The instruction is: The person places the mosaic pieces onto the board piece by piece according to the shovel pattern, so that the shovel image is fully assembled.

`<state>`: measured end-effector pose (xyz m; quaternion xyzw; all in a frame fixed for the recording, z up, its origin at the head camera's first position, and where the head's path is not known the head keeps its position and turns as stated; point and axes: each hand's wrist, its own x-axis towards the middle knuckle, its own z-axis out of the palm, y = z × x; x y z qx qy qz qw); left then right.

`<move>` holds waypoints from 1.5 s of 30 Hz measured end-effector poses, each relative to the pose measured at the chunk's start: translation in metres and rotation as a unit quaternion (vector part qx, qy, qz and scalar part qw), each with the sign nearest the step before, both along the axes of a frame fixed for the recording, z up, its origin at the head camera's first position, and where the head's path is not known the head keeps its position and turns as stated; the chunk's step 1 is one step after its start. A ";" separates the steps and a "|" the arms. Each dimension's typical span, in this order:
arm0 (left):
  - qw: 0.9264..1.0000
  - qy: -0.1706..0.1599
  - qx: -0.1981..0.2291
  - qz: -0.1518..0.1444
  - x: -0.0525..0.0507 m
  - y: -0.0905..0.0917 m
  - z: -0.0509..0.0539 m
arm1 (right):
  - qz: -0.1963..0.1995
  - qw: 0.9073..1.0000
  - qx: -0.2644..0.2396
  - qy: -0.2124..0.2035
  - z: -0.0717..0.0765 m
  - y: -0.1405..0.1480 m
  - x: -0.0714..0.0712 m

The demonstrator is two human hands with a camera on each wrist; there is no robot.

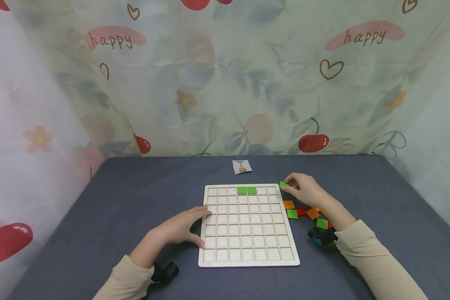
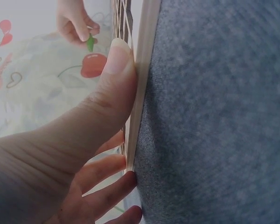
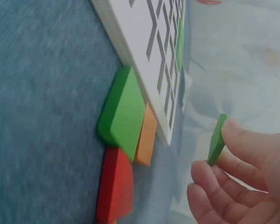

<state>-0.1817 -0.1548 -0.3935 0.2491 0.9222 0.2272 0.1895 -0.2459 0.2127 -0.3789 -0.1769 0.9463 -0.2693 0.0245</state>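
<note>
A white grid board (image 1: 249, 263) lies on the dark table, with two green tiles (image 1: 241, 190) side by side in its top row. The left hand (image 1: 181, 227) rests on the board's left edge, fingers spread; its thumb (image 2: 116, 74) touches the rim in the left wrist view. Just off the board's top right corner, the right hand (image 1: 305, 189) pinches a green tile (image 3: 217, 140) between thumb and fingers, held up above the table. Below that hand lie loose tiles, among them a green one (image 1: 292, 214) and an orange one (image 1: 289, 204) against the board's right edge.
More loose tiles, red (image 1: 301, 211), orange (image 1: 313, 213) and green (image 1: 322, 223), lie under the right forearm. A small printed card (image 1: 241, 166) is behind the board. A patterned curtain (image 1: 228, 83) hangs along the table's back edge.
</note>
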 end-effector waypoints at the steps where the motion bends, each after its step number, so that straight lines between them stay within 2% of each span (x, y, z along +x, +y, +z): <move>1: 1.000 0.000 0.001 -0.001 0.000 0.000 0.000 | 0.004 1.000 -0.002 0.003 0.000 -0.002 0.000; 9: 1.000 0.001 0.002 -0.001 0.000 0.000 0.001 | 0.032 0.999 -0.011 0.026 -0.004 -0.015 -0.001; 16: 1.000 0.000 -0.001 0.001 0.000 0.000 0.000 | 0.036 0.999 -0.024 0.008 -0.003 -0.030 0.001; 34: 1.000 -0.006 -0.004 0.011 -0.001 0.001 -0.003 | 0.091 0.995 -0.028 0.019 0.001 -0.072 -0.004; 40: 1.000 -0.004 -0.002 0.010 -0.001 0.001 -0.003 | 0.093 0.995 -0.034 0.009 -0.001 -0.084 -0.007; 45: 1.000 -0.006 -0.004 0.008 -0.001 0.001 -0.002 | 0.076 0.996 -0.037 -0.007 -0.002 -0.093 -0.010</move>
